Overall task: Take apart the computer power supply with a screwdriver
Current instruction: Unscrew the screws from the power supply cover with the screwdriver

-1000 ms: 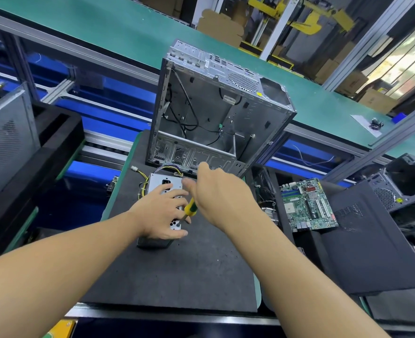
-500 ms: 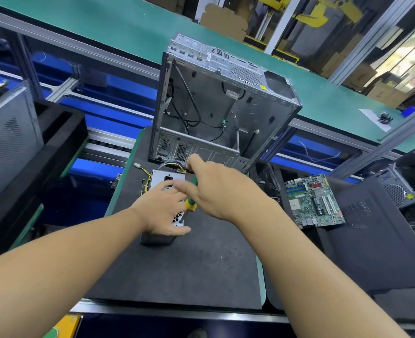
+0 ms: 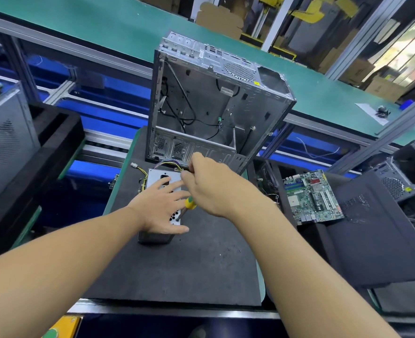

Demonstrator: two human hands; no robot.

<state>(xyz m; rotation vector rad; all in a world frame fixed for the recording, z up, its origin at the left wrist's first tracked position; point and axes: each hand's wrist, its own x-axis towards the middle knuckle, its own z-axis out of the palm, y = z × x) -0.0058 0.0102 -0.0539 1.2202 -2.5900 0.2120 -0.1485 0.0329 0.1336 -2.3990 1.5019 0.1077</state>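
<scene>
Power supply (image 3: 159,178) sits on the dark mat (image 3: 189,269) of the table, its silver perforated face up, just in front of the open computer case (image 3: 216,103) that stands upright at the mat's far edge. Left hand (image 3: 161,207) lies flat across that silver face, fingers (image 3: 171,185) spread and released, pressing down rather than gripping, the thumb reaching along the unit's near edge. Right hand (image 3: 211,186) hovers just to the right of the power supply and partly above the left hand, fingers clenched around the screwdriver (image 3: 185,208); its yellow-and-green handle peeks out below the palm and the shaft angles down to the vented corner of the silver face, the tip close to the holes, though contact with a screw is too small to tell. Yellow and black wires (image 3: 144,173) trail from the power supply's far end toward the case. Well to the right of the power supply, off the mat, a green motherboard (image 3: 310,196) rests beside a dark side panel (image 3: 377,235).
</scene>
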